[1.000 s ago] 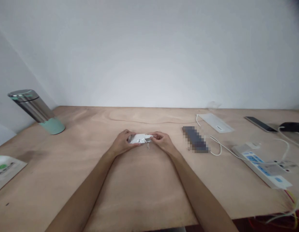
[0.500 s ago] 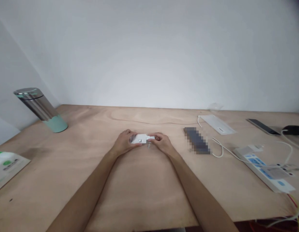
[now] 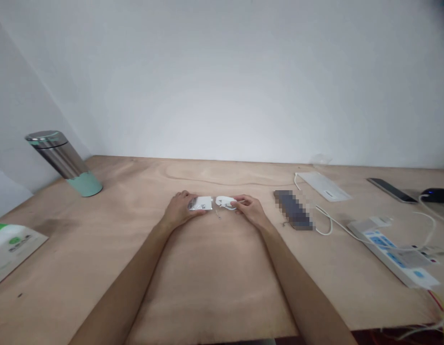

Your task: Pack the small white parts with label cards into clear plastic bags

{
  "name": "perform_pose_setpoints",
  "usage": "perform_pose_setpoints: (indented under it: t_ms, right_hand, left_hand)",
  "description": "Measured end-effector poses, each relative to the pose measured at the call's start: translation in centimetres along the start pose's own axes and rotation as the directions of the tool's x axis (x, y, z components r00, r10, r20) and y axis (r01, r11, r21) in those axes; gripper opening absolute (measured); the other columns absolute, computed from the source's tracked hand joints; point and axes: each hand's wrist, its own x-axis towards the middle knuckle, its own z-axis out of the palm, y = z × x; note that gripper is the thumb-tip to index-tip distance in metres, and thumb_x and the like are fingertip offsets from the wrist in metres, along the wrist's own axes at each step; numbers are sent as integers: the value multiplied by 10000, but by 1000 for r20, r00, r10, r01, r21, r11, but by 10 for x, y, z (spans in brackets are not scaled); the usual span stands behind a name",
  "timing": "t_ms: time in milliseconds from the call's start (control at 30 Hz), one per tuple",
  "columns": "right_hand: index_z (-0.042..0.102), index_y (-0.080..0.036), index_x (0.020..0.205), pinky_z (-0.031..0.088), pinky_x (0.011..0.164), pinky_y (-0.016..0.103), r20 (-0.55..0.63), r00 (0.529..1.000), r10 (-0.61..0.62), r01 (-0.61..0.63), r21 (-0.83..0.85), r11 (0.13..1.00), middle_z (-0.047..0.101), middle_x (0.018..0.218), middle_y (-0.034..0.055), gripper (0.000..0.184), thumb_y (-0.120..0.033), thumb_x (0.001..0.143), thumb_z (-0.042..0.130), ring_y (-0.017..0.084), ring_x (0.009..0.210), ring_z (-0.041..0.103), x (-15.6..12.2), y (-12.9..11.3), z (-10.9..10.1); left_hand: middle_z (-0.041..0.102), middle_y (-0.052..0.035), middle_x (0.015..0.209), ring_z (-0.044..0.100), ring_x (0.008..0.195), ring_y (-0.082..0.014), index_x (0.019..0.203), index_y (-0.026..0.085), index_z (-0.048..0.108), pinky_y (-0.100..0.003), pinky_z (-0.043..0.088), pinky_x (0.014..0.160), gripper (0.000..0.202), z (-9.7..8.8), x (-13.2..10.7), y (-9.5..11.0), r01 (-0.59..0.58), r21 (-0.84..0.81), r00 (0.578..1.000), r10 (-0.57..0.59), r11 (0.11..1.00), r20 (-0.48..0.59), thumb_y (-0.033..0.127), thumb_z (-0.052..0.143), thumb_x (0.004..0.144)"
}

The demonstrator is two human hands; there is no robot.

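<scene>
Two small white pieces, just above the table (image 3: 214,287): what's listed?

Left hand (image 3: 179,209), fingers curled, pinches a flat foil-faced packet (image 3: 200,203) by its end; right hand (image 3: 247,208), also closed, holds a white plastic piece (image 3: 225,202).

Handling?

Both look light; the packet seems thin and flimsy, best taken by its edges. A thin strand (image 3: 218,215) hangs just below.

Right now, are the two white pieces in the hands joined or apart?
Apart: a gap shows between the flat packet in the left hand and the white piece in the right hand.
</scene>
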Motion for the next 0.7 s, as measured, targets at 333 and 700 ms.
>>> perform_pose_setpoints:
  t_ms: [333,700]
  right_hand:
    - [705,-180,854,539,689,293,-14,998,59,-54,251,966,714,881,47,334,-404,616,776,173,743,657,4,3,7]
    - [707,-174,866,526,677,271,148,986,72,-121,358,926,715,898,49,343,-393,613,782,178,791,652,-4,-3,29]
  left_hand:
    - [542,-127,1243,463,1141,-315,1300,210,447,-451,376,964,619,-1,-4,22,-14,126,977,40,992,-208,482,636,777]
    - [586,-86,1158,540,1084,-251,1286,228,432,-399,438,937,457,14,-11,51,-212,-36,971,207,977,-120,362,544,864]
